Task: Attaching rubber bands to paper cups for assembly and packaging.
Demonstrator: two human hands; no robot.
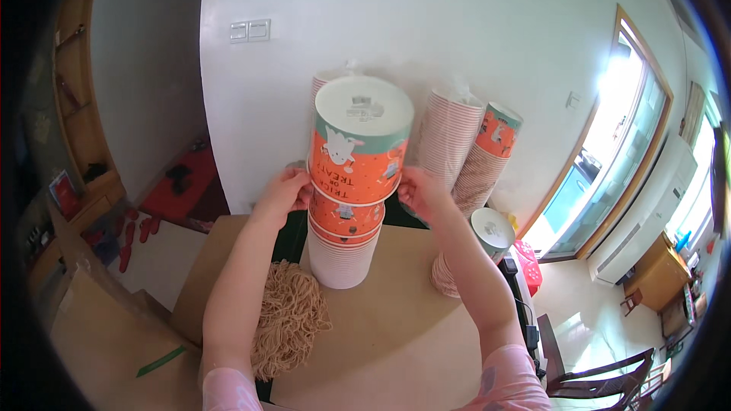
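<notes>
An upside-down orange paper cup (359,151) with a green band and white bottom tops a tall stack of nested paper cups (344,247) standing on a brown cardboard surface (396,335). My left hand (285,192) grips the top cup's left side near its rim. My right hand (420,189) holds its right side. The top cup sits slightly raised and tilted over the stack.
More stacks of nested cups (461,144) lean against the white wall behind. A single cup (491,232) lies at the right. A bundle of tan twine (288,318) rests beside my left forearm. Cardboard boxes (114,335) are at the lower left, a chair (601,380) at lower right.
</notes>
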